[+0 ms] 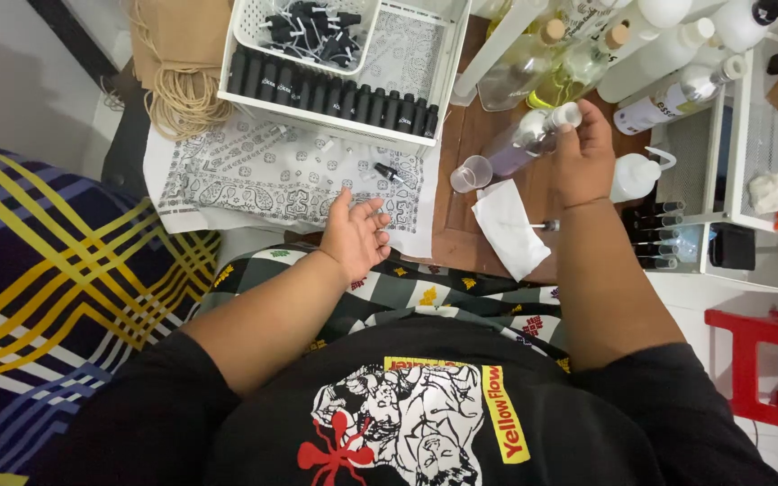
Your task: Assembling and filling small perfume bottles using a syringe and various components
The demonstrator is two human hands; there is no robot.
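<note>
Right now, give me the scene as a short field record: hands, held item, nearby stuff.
left hand: open, palm up, holds nothing, over patterned cloth
right hand: grips clear bottle of purplish liquid, tilted
beside bottle: small clear cup, white tissue
behind: white basket with a row of black vials
surface: brown wooden board

The right hand grips a clear bottle with a pale purple tint, held tilted over the brown wooden tabletop, just beside a small clear cup and a white tissue. The left hand hovers open and empty, palm up, above the edge of a black-and-white paisley cloth. On that cloth stands a white plastic basket with a row of small black bottles along its near wall, and more clear bottles crowd the table's far side.
</note>
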